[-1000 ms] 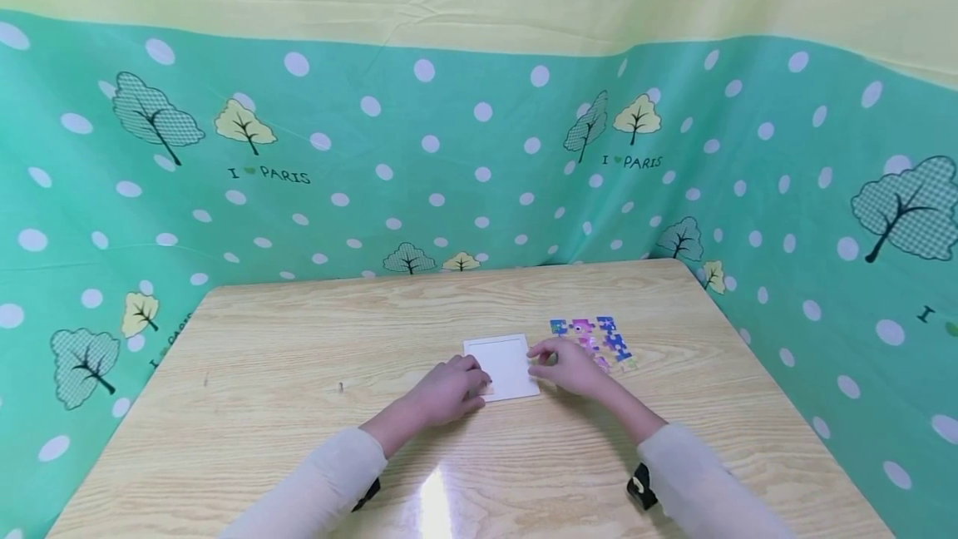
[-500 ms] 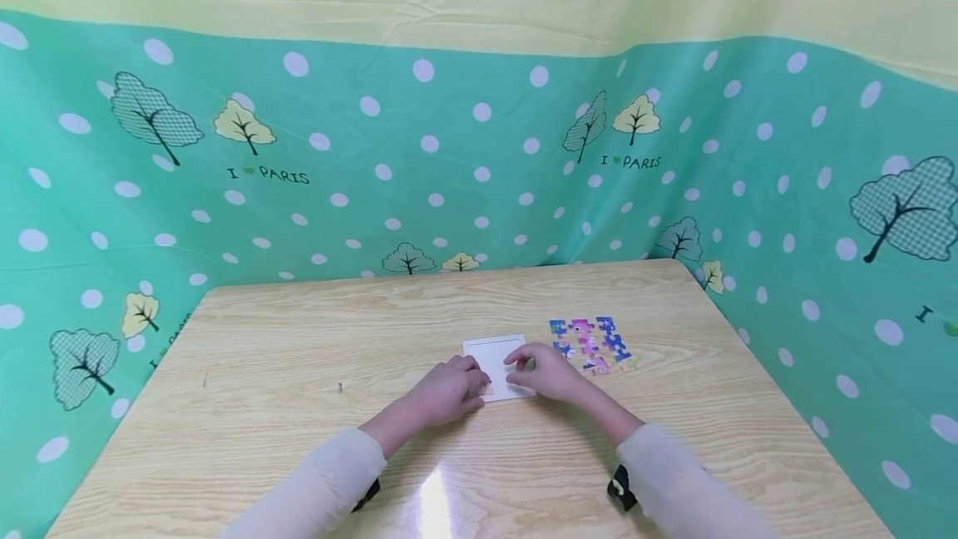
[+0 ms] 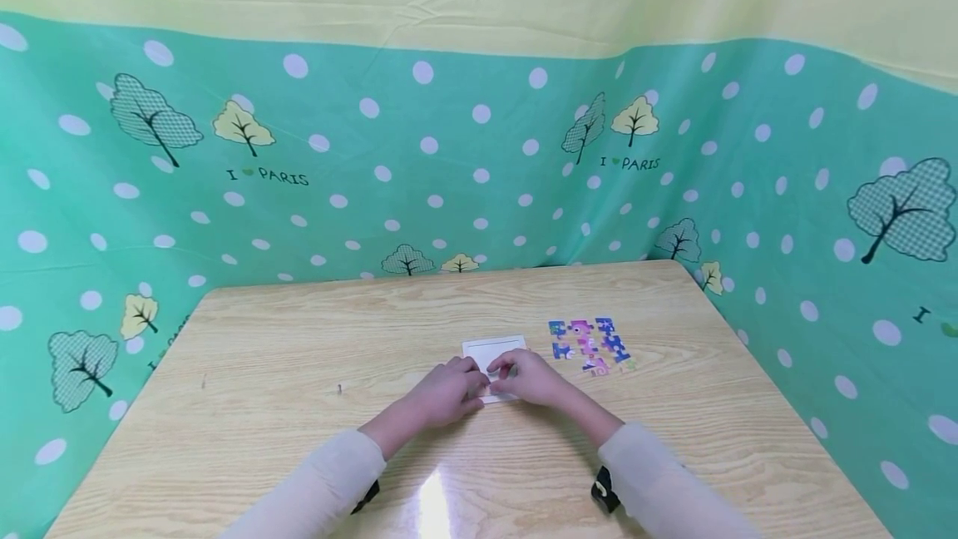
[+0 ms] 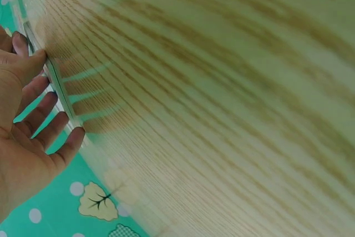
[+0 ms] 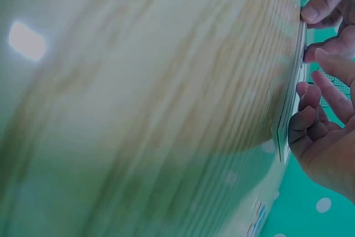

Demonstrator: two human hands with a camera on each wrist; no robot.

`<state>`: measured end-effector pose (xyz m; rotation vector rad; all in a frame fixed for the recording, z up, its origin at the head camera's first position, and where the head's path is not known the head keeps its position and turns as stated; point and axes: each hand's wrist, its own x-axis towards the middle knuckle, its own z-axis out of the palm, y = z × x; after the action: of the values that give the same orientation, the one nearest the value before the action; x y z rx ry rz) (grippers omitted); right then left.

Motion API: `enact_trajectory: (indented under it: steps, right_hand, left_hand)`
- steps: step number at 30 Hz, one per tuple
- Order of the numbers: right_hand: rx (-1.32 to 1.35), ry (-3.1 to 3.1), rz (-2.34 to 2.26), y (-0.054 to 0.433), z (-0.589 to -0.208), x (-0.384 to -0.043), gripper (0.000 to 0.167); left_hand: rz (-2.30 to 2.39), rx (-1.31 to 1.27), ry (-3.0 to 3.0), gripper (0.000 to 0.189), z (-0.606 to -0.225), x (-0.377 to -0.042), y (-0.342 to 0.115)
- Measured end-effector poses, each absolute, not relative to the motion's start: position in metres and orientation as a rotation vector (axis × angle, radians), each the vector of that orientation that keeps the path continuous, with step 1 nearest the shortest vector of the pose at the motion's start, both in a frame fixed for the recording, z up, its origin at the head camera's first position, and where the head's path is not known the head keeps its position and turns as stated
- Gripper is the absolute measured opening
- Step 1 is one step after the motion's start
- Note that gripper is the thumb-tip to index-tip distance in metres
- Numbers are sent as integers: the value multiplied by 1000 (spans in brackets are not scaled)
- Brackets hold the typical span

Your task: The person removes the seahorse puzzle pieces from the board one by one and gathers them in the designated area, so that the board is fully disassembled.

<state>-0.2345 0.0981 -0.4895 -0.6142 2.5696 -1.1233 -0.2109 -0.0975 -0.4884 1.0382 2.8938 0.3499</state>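
A white rectangular puzzle tray (image 3: 490, 350) lies flat on the table in the head view. My left hand (image 3: 443, 390) grips its near left corner, thumb at the near edge and fingers over the border. A small pale puzzle piece in that corner is largely covered by the hands. Over the tray's lower part, my right hand (image 3: 531, 378) pinches with thumb and index finger; the puzzle piece there is mostly hidden and I cannot tell its shape. In the right wrist view, the remaining fingers (image 5: 307, 120) curl beside the tray's thin edge (image 5: 283, 129).
Several blue and pink puzzle pieces (image 3: 588, 346) lie spread to the right of the tray on the wood-grain table (image 3: 337, 331). A tiny dark speck (image 3: 339, 389) is left of the hands. A green dotted curtain (image 3: 337, 148) stands behind and at both sides.
My right hand has moved left from beside the puzzle pieces, across the tray, to close by the left hand. More of the loose pieces now show. The left hand stays at the tray's corner.
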Motion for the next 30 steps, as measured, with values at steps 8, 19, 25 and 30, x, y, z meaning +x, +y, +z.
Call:
enact_trajectory:
  steps: [8,19,25,30]
  right_hand:
    - [-624,2600,-1069,92,-491,-235,28]
    - [-653,2608,-1013,89,-489,-232,27]
    - [-610,2607,-1007,89,-487,-232,27]
    - [-580,2616,-998,88,-487,-233,27]
  left_hand:
    - [337,1043,2900,30,-488,-211,-97]
    - [368,1034,2894,36,-487,-210,-99]
    - [366,1020,2918,40,-490,-212,-105]
    - [365,990,2942,43,-491,-213,-110]
